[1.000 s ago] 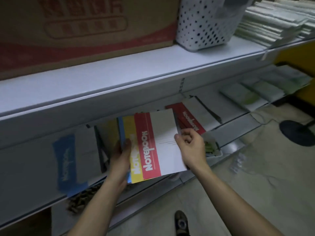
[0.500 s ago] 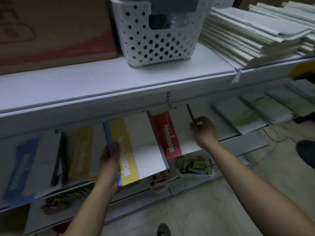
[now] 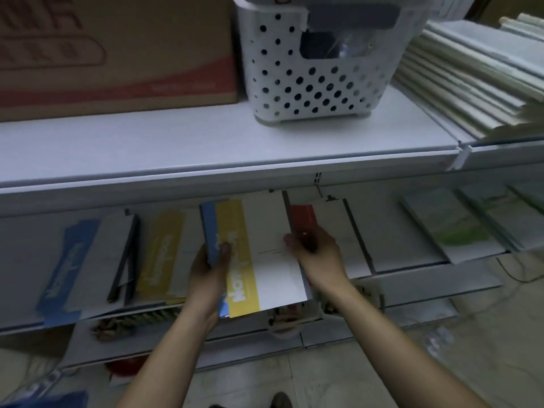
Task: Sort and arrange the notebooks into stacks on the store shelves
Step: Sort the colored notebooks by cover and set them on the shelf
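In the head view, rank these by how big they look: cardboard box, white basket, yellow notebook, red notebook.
1. Cardboard box, though cut off by the frame.
2. White basket.
3. Yellow notebook, which is nearer the camera.
4. Red notebook, partly hidden.

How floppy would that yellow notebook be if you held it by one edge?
Probably fairly stiff: the yellow notebook looks flat, and its lower corner juts past the left hand without drooping. Likely light, since it looks thin. Its smooth cover might let it slide off the blue notebook underneath.
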Motion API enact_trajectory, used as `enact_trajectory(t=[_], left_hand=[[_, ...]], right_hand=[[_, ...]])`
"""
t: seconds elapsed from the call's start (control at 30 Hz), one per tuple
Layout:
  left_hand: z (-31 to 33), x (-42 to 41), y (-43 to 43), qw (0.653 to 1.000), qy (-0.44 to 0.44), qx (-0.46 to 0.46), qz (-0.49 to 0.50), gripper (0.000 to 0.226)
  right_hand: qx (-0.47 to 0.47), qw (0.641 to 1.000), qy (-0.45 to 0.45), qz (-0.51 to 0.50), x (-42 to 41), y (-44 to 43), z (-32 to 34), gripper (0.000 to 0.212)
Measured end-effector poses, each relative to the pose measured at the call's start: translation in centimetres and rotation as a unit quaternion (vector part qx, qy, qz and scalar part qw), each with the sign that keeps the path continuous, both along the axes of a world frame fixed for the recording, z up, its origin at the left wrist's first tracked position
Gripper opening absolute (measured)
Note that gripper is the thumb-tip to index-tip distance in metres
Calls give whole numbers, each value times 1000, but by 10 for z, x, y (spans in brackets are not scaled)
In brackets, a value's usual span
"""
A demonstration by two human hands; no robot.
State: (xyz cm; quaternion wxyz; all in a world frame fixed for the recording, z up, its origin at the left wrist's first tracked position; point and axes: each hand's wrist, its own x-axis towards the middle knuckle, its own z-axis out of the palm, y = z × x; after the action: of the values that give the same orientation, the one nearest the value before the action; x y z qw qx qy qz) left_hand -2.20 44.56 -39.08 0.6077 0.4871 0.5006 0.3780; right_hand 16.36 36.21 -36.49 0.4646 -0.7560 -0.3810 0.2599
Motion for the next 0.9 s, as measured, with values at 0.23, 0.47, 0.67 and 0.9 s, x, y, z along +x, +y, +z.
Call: enact_trajectory(t=[0.23, 0.47, 0.67, 0.9], left_hand=[[0, -90, 22, 997, 12, 6, 78, 21], [7, -213, 48, 979, 50, 36, 193, 37], [13, -256, 53, 976, 43, 29, 213, 46], [14, -272, 62, 988, 6, 4, 151, 70]], right_hand=[[36, 995, 91, -28, -56, 41, -15, 7], [-25, 996, 68, -46, -93, 86, -37, 13], [-80, 995, -20, -56, -133, 120, -41, 34], [-149, 978, -122, -83, -149, 127, -43, 33]])
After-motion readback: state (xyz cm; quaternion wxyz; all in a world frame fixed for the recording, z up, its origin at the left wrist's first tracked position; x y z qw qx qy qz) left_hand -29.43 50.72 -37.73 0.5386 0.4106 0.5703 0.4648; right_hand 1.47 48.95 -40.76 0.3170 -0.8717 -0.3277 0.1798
